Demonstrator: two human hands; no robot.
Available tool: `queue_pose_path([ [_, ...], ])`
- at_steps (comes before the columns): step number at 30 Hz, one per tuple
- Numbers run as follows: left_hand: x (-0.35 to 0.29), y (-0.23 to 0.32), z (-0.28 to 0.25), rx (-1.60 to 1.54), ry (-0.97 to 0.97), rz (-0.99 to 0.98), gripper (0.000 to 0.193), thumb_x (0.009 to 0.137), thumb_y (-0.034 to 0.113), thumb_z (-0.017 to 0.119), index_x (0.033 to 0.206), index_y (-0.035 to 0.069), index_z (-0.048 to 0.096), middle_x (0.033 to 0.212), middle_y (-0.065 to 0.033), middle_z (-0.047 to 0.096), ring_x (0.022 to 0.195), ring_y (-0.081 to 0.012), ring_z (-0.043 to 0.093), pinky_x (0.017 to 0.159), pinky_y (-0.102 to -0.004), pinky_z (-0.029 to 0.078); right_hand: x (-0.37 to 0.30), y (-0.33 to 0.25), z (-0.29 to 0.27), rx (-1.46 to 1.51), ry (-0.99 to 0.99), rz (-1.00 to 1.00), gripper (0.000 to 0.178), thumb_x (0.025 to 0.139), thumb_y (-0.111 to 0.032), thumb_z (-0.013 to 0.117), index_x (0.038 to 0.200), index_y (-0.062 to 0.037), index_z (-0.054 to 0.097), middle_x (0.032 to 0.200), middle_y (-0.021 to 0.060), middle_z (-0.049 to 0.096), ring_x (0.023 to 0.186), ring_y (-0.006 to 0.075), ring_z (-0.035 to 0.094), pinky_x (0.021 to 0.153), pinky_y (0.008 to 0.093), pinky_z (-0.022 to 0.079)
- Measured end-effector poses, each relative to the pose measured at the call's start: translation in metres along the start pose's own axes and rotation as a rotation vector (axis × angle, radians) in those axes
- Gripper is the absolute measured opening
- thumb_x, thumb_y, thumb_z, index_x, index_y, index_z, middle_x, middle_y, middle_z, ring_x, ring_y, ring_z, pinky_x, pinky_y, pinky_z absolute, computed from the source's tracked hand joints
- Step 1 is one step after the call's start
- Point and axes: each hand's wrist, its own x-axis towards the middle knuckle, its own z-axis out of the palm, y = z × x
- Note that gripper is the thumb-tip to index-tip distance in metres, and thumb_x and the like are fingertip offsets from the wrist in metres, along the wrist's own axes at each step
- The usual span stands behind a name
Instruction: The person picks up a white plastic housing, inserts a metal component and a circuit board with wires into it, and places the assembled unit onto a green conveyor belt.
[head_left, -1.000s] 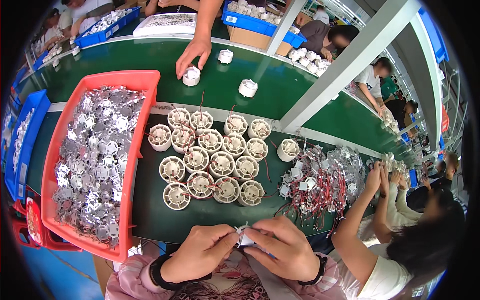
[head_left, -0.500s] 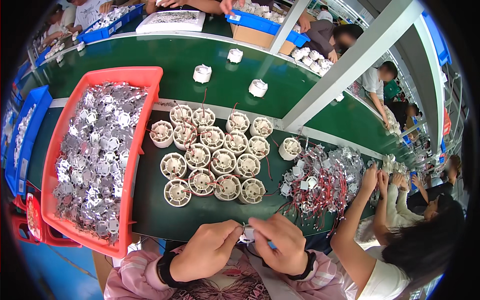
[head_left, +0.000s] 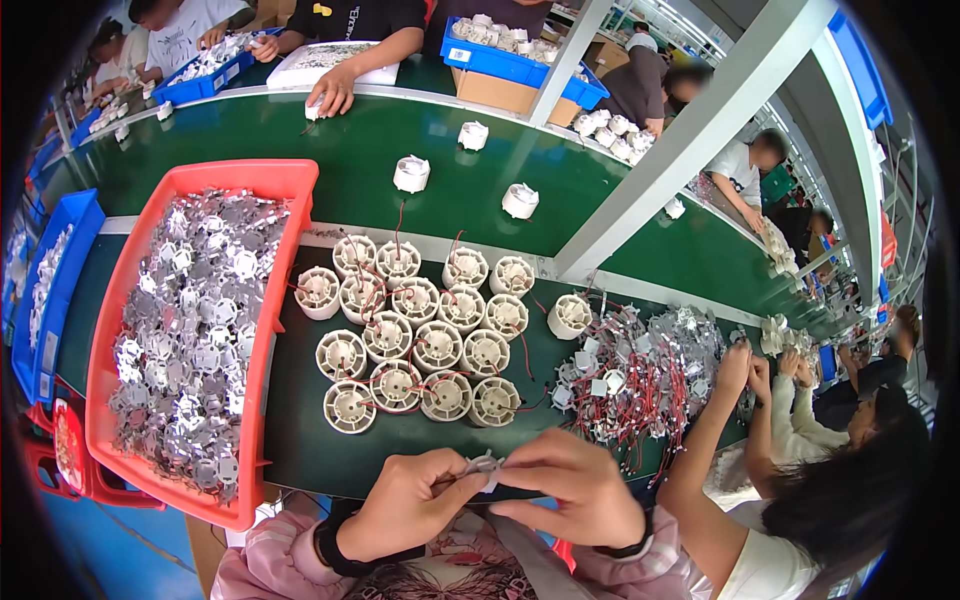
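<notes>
In front of my body, at the table's near edge, I hold a small silver metal plate (head_left: 484, 466) with a whitish part below it. My left hand (head_left: 415, 500) pinches it between thumb and forefinger. From the other side my right hand (head_left: 580, 488) has closed fingertips on its edge, with the thumb lower and apart. My fingers cover much of the piece. Just beyond my hands stand several round cream plastic housings (head_left: 437, 345) with spoked tops and thin red wires. Right of them lies a heap of silver plates with red wires (head_left: 630, 375).
A red bin (head_left: 262, 400) full of silver plates stands at left, a blue bin (head_left: 55, 290) beyond it. White round parts (head_left: 411, 174) sit on the green belt (head_left: 330, 145). A grey post (head_left: 690, 140) rises at right. A co-worker's bare arms (head_left: 705, 450) are close on my right.
My right hand has turned and its fingers have spread more around the small plate. Across the belt, a person's hand has come down on a white round part. The view has shifted slightly.
</notes>
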Motion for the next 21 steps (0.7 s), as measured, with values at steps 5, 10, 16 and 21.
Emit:
queue_pose_path([
  [5, -0.002, -0.012, -0.018, 0.418, -0.031, 0.238, 0.013, 0.083, 0.01, 0.07, 0.08, 0.0, 0.062, 0.055, -0.0075, 0.053, 0.045, -0.009, 0.048, 0.043, -0.0255, 0.037, 0.085, -0.021, -0.058, -0.15, 0.265, 0.004, 0.02, 0.079, -0.012, 0.069, 0.094, 0.0013, 0.068, 0.087, 0.0133, 0.067, 0.071, 0.0224, 0.061, 0.064, 0.0298, 0.048],
  [10, 0.0, -0.03, -0.035, 0.423, -0.054, 0.231, 0.013, 0.083, 0.01, 0.07, 0.079, 0.0, 0.063, 0.054, -0.0062, 0.053, 0.045, -0.0086, 0.047, 0.042, -0.0256, 0.036, 0.217, 0.093, -0.061, -0.443, 0.158, 0.192, 0.037, 0.087, -0.029, 0.061, 0.108, 0.0011, 0.065, 0.098, 0.0217, 0.066, 0.09, 0.0328, 0.063, 0.078, 0.0376, 0.05],
  [16, -0.005, -0.036, -0.048, 0.222, -0.02, 0.215, 0.013, 0.084, 0.009, 0.069, 0.077, 0.0, 0.063, 0.05, -0.0022, 0.049, 0.044, -0.0061, 0.044, 0.042, -0.0245, 0.035, 0.249, 0.265, -0.032, -0.749, -0.101, 0.598, 0.062, 0.08, -0.052, 0.056, 0.125, -0.0083, 0.055, 0.122, 0.0214, 0.054, 0.119, 0.0386, 0.046, 0.097, 0.0498, 0.039],
  [21, -0.003, -0.027, -0.051, 0.14, -0.124, 0.196, 0.009, 0.086, 0.008, 0.066, 0.086, 0.0, 0.062, 0.065, -0.0055, 0.057, 0.054, -0.0114, 0.049, 0.049, -0.0259, 0.039, 0.251, 0.318, -0.023, -0.655, -0.275, 0.516, 0.069, 0.07, -0.033, 0.07, 0.131, -0.0078, 0.048, 0.116, 0.0231, 0.056, 0.111, 0.0373, 0.053, 0.091, 0.0419, 0.046],
])
